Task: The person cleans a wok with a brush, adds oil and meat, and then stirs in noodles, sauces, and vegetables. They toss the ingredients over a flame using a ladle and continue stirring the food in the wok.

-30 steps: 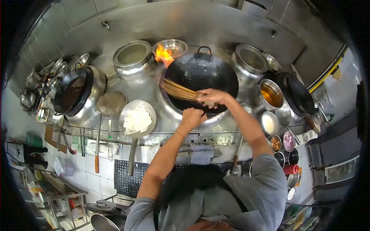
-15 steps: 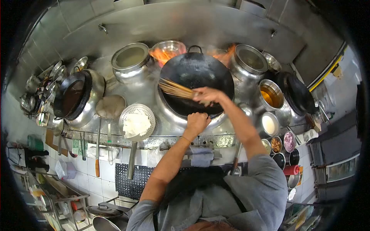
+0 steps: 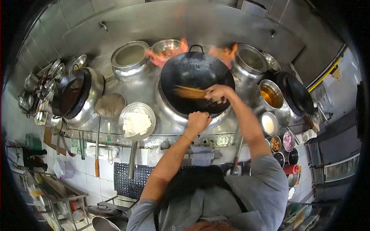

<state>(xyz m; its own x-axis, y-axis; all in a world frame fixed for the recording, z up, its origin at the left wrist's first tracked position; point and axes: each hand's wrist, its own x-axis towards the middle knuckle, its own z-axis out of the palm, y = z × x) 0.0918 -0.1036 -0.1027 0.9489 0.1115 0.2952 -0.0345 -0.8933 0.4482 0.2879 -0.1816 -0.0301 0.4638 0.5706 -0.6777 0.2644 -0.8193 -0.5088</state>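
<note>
My right hand (image 3: 219, 93) is closed around a bamboo wok brush (image 3: 189, 92), its bristles pointing left inside a large black wok (image 3: 198, 71). The bristles are slightly blurred. At the wok's near edge, my left hand (image 3: 198, 122) is closed on it; the part of the rim or handle in its grip is hidden. A second loop handle (image 3: 196, 47) stands up at the far side. The wok sits tilted on the steel range, and its inside looks dark and wet.
Flames (image 3: 223, 54) rise behind the wok on both sides. A perforated ladle (image 3: 127, 133) holding a white block lies to the left, near a wok of dark liquid (image 3: 72, 94). On the right stand a pot of amber liquid (image 3: 272, 95) and several small ingredient bowls.
My right hand has moved right and slightly up, carrying the brush from the wok's left edge toward its middle. My left hand stays at the near edge. The flames have changed shape.
</note>
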